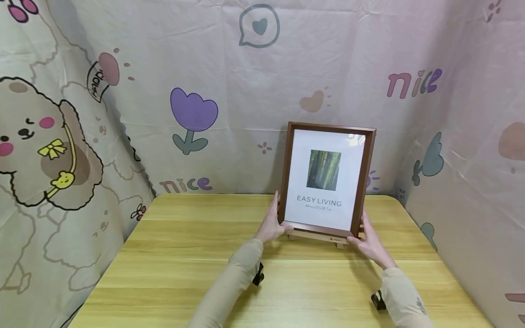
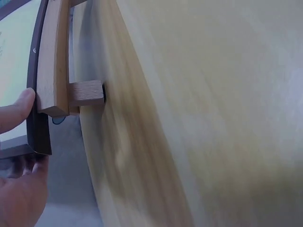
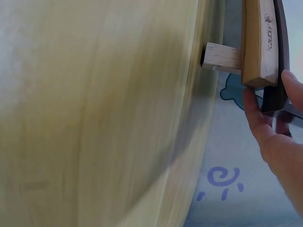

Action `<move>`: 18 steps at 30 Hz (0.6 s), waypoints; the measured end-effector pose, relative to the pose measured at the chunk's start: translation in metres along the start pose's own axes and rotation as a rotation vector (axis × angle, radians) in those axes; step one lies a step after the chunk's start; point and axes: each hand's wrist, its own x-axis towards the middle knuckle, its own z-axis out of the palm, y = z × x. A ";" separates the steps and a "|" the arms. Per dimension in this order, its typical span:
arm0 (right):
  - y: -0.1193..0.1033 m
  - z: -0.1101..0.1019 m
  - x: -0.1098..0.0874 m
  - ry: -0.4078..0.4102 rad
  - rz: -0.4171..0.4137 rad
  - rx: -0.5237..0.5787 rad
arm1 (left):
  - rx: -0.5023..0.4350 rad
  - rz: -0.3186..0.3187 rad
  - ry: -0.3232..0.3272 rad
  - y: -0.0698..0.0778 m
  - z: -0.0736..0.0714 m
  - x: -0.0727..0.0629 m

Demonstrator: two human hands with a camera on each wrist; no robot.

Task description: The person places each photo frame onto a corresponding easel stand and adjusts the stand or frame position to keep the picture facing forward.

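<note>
A brown picture frame (image 1: 324, 182), with a small green picture and the words "EASY LIVING" on a white sheet, stands leaning slightly back on a small wooden easel (image 1: 316, 235). My left hand (image 1: 271, 226) grips its lower left corner, thumb on the front and fingers around the side. At the lower right corner my right hand (image 1: 372, 245) holds it the same way, its thumb on the front edge. In the right wrist view, one finger touches the end of the easel's ledge (image 3: 260, 42). The back of the easel is hidden behind the frame.
The easel's feet rest on a yellow wooden table (image 1: 197, 255), toward its back right. Patterned cloth (image 1: 254, 77) hangs close behind the table and along both sides. Dark straps (image 1: 258, 274) show at the wrists.
</note>
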 end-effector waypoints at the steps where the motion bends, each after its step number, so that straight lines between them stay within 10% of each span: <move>1: 0.000 0.000 0.000 0.005 -0.001 -0.011 | -0.012 -0.025 -0.012 -0.001 0.000 -0.001; 18: 0.001 0.007 0.002 0.032 0.051 0.009 | -0.095 -0.093 -0.071 -0.012 0.004 -0.005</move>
